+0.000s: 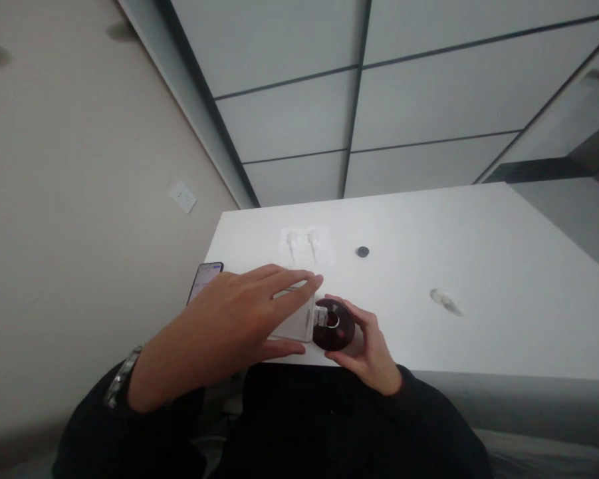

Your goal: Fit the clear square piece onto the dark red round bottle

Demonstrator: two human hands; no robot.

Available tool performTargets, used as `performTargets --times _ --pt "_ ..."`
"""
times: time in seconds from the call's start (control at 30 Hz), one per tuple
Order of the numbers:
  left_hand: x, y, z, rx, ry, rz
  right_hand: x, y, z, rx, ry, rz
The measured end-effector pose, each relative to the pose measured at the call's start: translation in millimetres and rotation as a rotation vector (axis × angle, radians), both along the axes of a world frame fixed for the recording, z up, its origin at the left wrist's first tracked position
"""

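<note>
My left hand is closed around a clear square bottle, which lies tilted on its side with its threaded neck pointing right. That neck rests at or just over the open mouth of a dark reddish-brown round bottle. Around the right side of the brown bottle curl the fingers of my right hand, holding it upright near the table's front edge. Whether liquid passes between the two bottles cannot be made out.
Two white pump heads lie on a pale sheet at the back of the white table. A dark round cap sits right of them. Farther right is a small translucent piece. A phone lies at the left edge, beside the wall.
</note>
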State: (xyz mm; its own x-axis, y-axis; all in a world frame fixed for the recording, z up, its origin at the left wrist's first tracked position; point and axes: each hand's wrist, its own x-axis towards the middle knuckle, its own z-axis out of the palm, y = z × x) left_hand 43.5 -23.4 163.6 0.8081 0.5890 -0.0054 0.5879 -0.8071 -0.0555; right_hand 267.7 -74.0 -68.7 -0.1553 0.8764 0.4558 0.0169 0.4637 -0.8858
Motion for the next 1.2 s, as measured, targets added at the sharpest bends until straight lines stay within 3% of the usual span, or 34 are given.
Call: performTargets --times 1.2 --pt "6.4 -0.2 4.0 0.007 0.102 0.041 -0.2 -0.4 1.0 -0.014 -0.034 -0.015"
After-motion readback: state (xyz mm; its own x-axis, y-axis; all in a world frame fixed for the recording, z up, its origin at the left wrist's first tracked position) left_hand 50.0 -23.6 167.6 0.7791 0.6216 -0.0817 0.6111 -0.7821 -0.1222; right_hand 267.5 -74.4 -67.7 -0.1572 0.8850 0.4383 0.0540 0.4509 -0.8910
